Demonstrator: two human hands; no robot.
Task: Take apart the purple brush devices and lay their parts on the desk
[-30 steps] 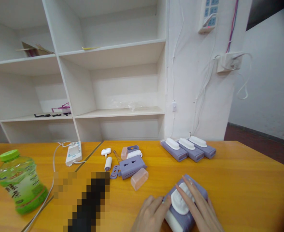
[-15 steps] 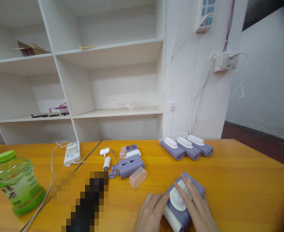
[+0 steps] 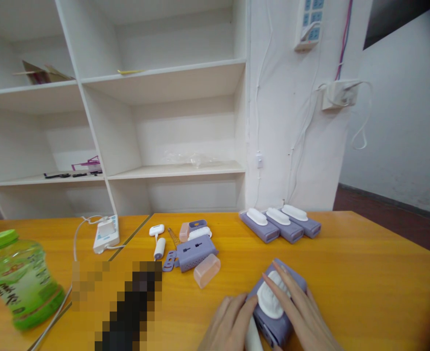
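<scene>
At the near right of the worktop (image 3: 361, 292), the left hand (image 3: 227, 321) and right hand (image 3: 303, 316) clamp a purple box (image 3: 273, 326) topped by a white oval (image 3: 267, 301); a pale panel (image 3: 252, 337) beside it looks loose. Three similar boxes (image 3: 291, 236) behind seem complete.

- 10 o'clock: white open shelving (image 3: 118, 107), its compartments divided by slanting uprights
- 1 to 2 o'clock: white wall (image 3: 281, 117) with thin cables; socket strip (image 3: 310, 29) at 1, white junction box (image 3: 339, 95) at 2
- 3 o'clock: greyish wall (image 3: 401, 126), dark skirting, reddish-brown floor (image 3: 376, 212)
- 4 to 8 o'clock: orange-brown wooden tabletop (image 3: 233, 273), seam at 8
- Light: soft, fairly even
</scene>
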